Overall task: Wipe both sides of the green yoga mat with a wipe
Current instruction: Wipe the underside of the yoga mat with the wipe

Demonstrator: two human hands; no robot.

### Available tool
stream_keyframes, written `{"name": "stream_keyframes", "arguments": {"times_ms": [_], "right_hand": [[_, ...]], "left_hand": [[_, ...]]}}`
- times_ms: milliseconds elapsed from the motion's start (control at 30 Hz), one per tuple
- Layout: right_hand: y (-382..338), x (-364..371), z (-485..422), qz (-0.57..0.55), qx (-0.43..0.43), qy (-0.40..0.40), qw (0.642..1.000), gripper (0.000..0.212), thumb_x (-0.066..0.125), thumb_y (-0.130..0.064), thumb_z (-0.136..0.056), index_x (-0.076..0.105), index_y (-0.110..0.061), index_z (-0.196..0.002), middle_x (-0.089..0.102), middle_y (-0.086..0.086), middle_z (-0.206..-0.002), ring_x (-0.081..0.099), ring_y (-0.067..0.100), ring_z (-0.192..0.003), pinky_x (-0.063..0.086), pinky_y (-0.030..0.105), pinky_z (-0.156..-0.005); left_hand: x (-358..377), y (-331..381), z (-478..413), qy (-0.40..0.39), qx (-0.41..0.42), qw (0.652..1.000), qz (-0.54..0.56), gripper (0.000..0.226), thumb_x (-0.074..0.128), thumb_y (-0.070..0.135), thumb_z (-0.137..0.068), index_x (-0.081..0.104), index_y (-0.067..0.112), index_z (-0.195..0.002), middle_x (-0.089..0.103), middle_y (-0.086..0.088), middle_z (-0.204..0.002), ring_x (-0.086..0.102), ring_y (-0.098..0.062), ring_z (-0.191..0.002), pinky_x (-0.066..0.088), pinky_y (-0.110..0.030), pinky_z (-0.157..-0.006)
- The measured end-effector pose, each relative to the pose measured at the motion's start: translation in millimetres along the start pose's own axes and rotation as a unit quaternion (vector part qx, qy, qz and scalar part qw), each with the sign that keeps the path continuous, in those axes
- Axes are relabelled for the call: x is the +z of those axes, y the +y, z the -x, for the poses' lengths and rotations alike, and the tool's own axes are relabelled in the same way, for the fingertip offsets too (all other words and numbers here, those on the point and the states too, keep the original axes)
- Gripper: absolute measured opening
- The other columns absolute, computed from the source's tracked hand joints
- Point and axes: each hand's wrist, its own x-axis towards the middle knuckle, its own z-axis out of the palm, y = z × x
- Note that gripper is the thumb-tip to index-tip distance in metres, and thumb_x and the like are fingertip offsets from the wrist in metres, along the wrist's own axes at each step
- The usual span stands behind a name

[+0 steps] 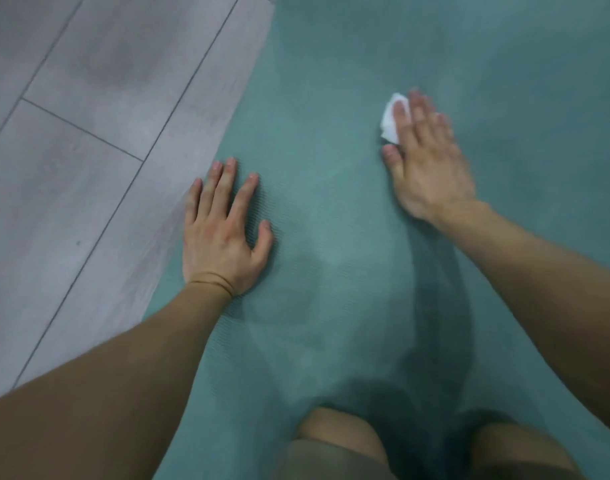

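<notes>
As seen from the head view, found the green yoga mat (331,209) laid flat, directly beneath both hands, running on ahead of the fingertips and back under the wrists. Recorded the left hand (220,233) palm down on the mat, fingers straight and fanned apart, thumb held out toward the other hand. Noted its little finger lying right at the mat's edge, with grey plank floor (89,133) just outside that hand. Recorded the right hand (428,164) further forward than the left and well apart from it, also palm down, fingers straight and held close together, thumb angled out and touching the mat. Found a white wipe (392,119) pressed against the mat under those fingers, crumpled, showing only on the thumb side beside the forefinger. Unable to tell how much of the wipe sits under the palm, owing to blur on that hand. Logged two bare knees (338,434) over the mat, behind both wrists.
</notes>
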Motion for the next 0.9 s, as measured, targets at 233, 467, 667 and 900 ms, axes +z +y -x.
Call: {"name": "stream_keyframes", "arguments": {"times_ms": [233, 467, 667, 900], "right_hand": [[-123, 18, 11, -0.03, -0.218, -0.008, 0.976, 0.066, 0.028, -0.049, -0.113, 0.018, -0.017, -0.17, 0.01, 0.007, -0.178, 0.007, 0.024, -0.165, 0.009, 0.045, -0.133], [-17, 3, -30, -0.005, 0.037, 0.029, 0.999, 0.072, 0.022, -0.049, -0.11, 0.011, -0.01, -0.169, 0.003, 0.013, -0.178, 0.003, 0.027, -0.164, 0.005, 0.047, -0.133], [-99, 14, -22, -0.04, -0.112, 0.021, 0.993, 0.074, 0.027, -0.057, -0.109, 0.014, -0.018, -0.17, 0.003, 0.006, -0.178, 0.001, 0.025, -0.165, 0.006, 0.048, -0.133], [-93, 14, -43, 0.0, -0.172, 0.014, 0.985, 0.068, 0.021, -0.054, -0.111, 0.02, -0.018, -0.169, 0.015, 0.002, -0.177, 0.01, 0.024, -0.164, 0.012, 0.048, -0.132]], "left_hand": [[1, 3, -2, -0.003, 0.001, 1.0, 0.012, 0.069, 0.053, 0.044, -0.098, 0.041, 0.018, -0.161, 0.024, -0.009, -0.173, 0.016, -0.026, -0.162, 0.017, -0.056, -0.128], [-1, 1, -1, -0.002, 0.001, 1.0, 0.014, 0.069, 0.054, 0.042, -0.097, 0.042, 0.018, -0.16, 0.024, -0.009, -0.173, 0.015, -0.026, -0.162, 0.019, -0.056, -0.127], [1, 2, -1, -0.009, 0.003, 1.0, 0.018, 0.068, 0.054, 0.041, -0.098, 0.043, 0.016, -0.159, 0.023, -0.01, -0.173, 0.014, -0.026, -0.162, 0.019, -0.057, -0.127], [-1, 2, -2, -0.014, -0.006, 1.0, 0.023, 0.068, 0.054, 0.039, -0.099, 0.04, 0.013, -0.161, 0.022, -0.01, -0.173, 0.013, -0.025, -0.163, 0.019, -0.056, -0.127]]}}
